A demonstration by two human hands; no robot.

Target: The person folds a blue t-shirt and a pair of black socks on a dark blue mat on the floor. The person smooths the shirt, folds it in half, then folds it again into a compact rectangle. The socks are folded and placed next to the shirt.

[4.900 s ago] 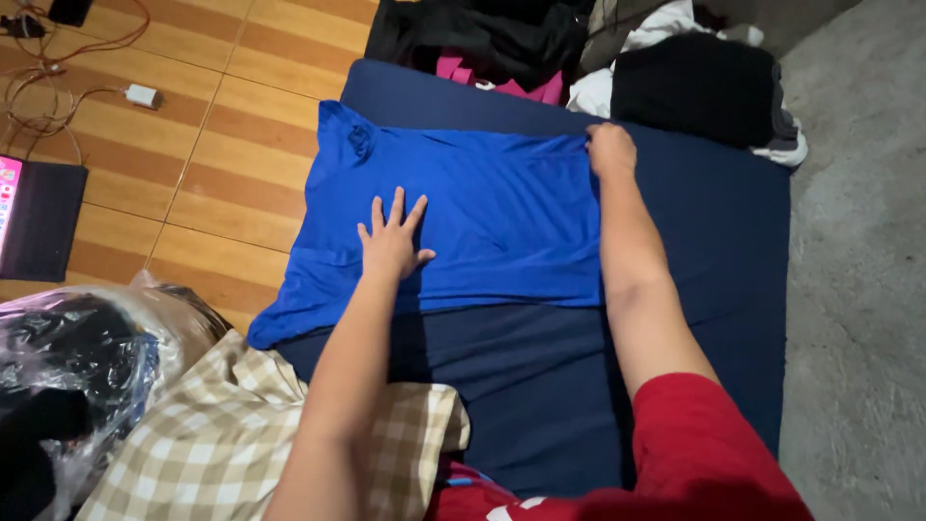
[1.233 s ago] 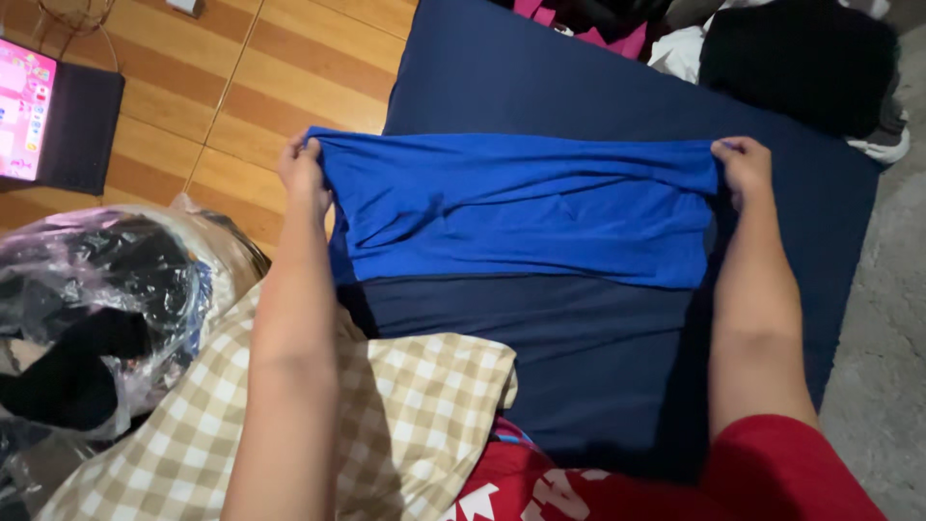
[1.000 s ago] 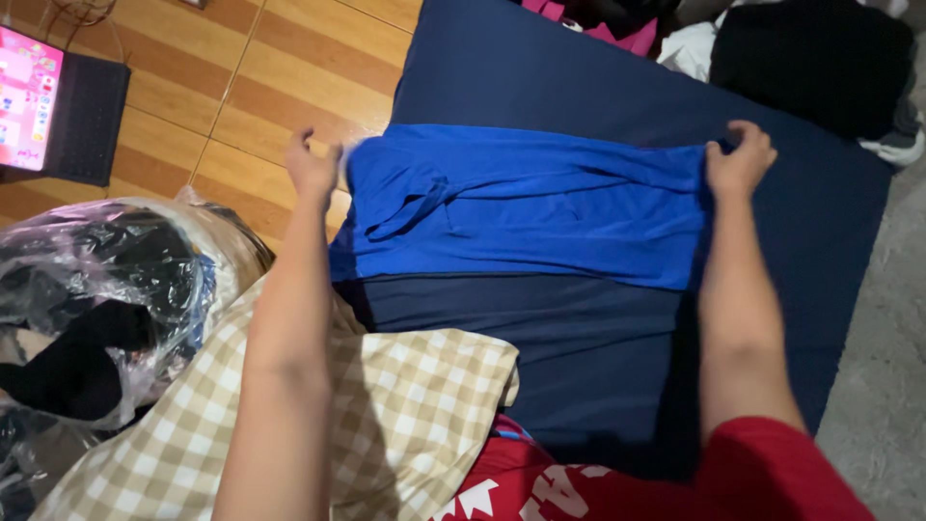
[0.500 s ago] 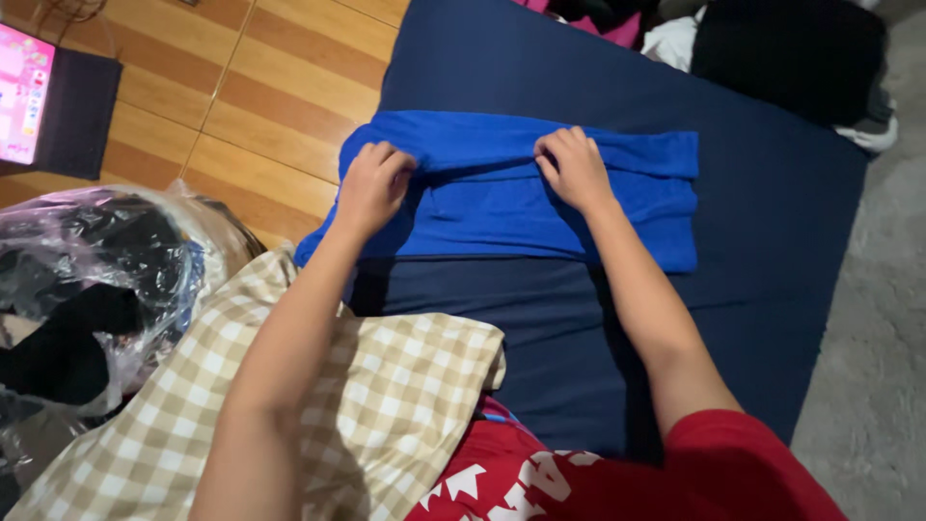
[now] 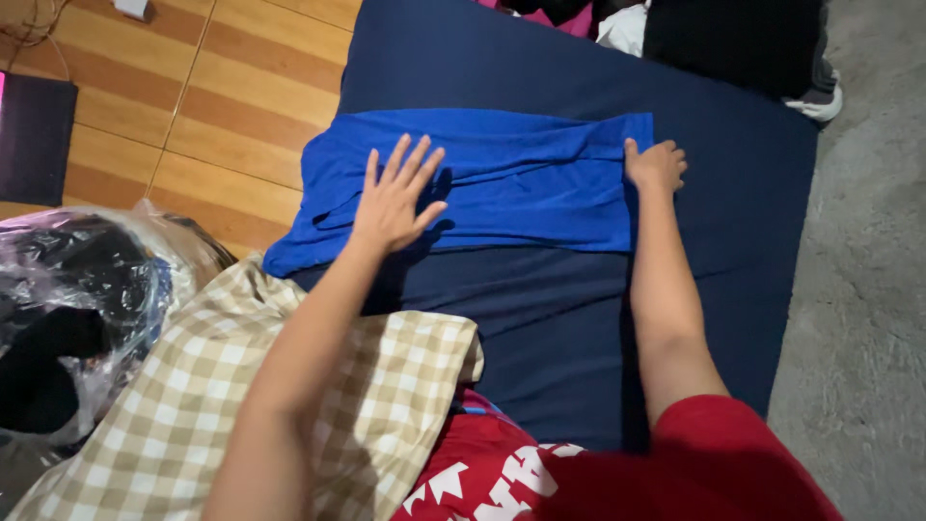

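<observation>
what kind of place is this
Probably a room in a home, with laundry being sorted on the floor. A dark blue mat lies between wood-pattern tiles and grey concrete, a blue garment is spread on it, and a clothes pile sits at its far end.

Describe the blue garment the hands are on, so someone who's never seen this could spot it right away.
Start at the dark navy mattress lying beside the wooden floor. Across its upper middle lies the blue garment, folded into a wide band, with the left hand spread flat on it and the right hand at its right edge. It is bright royal blue, far lighter than the navy beneath.
</observation>
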